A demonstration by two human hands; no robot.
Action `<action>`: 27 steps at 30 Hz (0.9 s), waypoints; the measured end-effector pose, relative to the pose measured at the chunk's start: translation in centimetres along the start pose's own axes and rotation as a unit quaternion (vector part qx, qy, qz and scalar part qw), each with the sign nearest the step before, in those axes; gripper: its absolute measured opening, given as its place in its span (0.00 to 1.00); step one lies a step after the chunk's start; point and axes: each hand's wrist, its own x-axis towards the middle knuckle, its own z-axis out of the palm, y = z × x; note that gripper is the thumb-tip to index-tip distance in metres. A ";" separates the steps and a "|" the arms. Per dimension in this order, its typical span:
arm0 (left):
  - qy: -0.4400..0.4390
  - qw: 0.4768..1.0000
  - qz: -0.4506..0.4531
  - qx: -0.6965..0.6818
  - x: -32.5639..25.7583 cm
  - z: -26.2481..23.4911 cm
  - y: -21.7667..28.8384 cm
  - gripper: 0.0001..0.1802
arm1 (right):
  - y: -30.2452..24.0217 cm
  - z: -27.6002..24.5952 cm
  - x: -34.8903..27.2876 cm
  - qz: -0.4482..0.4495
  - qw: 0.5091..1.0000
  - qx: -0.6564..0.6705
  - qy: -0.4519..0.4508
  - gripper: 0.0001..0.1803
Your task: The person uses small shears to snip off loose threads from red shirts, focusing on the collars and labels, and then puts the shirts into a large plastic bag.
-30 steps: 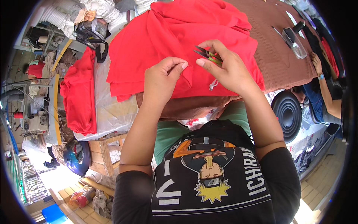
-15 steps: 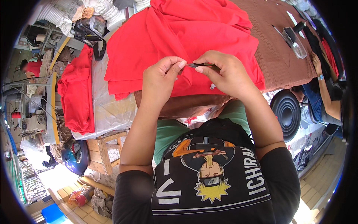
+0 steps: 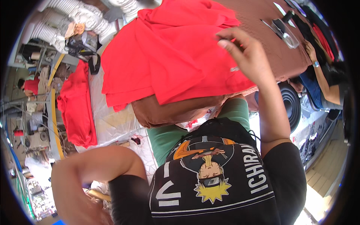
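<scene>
A large red cloth (image 3: 168,56) lies folded and creased across the table in front of me. Above its right part is my right hand (image 3: 245,52), fingers curled, with thumb and forefinger slightly apart. A dark patch shows within the curl of the fingers; what it is cannot be made out. Below that hand a small pale scrap (image 3: 234,69) rests on the red fabric. My left arm (image 3: 75,176) bends out to the lower left, away from the cloth, and its hand is out of view.
A brown cloth (image 3: 275,56) covers the table. At its right lie a clear case (image 3: 288,37) and a co-worker's hand (image 3: 310,52). Another red piece (image 3: 77,108) lies on plastic sheeting at left. White columns (image 3: 80,17) stand behind; a black round stool (image 3: 288,107) is at right.
My left hand has left the cloth and gone out of view at the lower left. My right hand has moved right and up; the small dark pointed tool between my hands no longer shows clearly.
</scene>
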 end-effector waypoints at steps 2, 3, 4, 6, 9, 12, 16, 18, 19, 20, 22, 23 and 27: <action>-0.051 0.989 0.139 -0.028 0.7 -0.2 3.9 0.08 | 1.4 -2.7 0.1 0.034 0.997 0.003 0.074 0.14; -0.066 0.976 0.199 -0.053 1.2 -0.3 4.8 0.08 | 2.5 -4.1 -0.1 0.057 0.994 -0.014 0.095 0.14; -0.077 0.965 0.242 -0.063 1.5 -0.4 7.0 0.08 | 2.6 -5.2 -0.1 0.064 0.991 -0.017 0.113 0.14; -0.099 0.936 0.323 -0.103 2.3 -0.6 8.8 0.08 | 3.2 -7.5 -0.9 0.087 0.982 -0.070 0.151 0.15; -0.144 0.887 0.398 -0.185 4.2 -0.6 9.2 0.09 | 4.8 -9.1 -2.1 0.068 0.971 -0.046 0.223 0.14; -0.303 0.869 0.327 -0.217 8.7 0.9 3.2 0.10 | 7.1 -10.2 -3.6 0.153 0.963 -0.083 0.206 0.18; 0.007 0.989 -0.148 -0.004 11.2 8.8 -7.3 0.21 | 9.3 -8.8 -4.5 0.256 0.946 -0.147 0.136 0.23; 0.088 0.925 -0.273 0.251 10.3 11.9 -11.9 0.33 | 10.8 -7.3 -4.2 0.286 0.946 -0.099 0.117 0.23; 0.122 0.913 -0.275 0.276 9.2 12.9 -14.6 0.31 | 11.4 -6.3 -3.7 0.298 0.946 -0.073 0.105 0.23; 0.156 0.900 -0.276 0.300 7.9 13.2 -17.1 0.29 | 12.4 -5.2 -3.3 0.282 0.949 -0.083 0.116 0.23; 0.236 0.924 -0.277 0.118 6.3 12.6 -19.7 0.19 | 14.3 -2.9 -2.4 0.252 0.952 -0.102 0.138 0.22; 0.282 0.890 -0.351 0.072 4.2 11.3 -20.9 0.13 | 14.6 -2.2 -1.8 0.266 0.958 -0.057 0.093 0.22; 0.664 0.681 -0.184 -0.247 0.5 2.1 -17.2 0.12 | 11.9 -2.1 -0.1 0.259 0.938 0.230 -0.008 0.14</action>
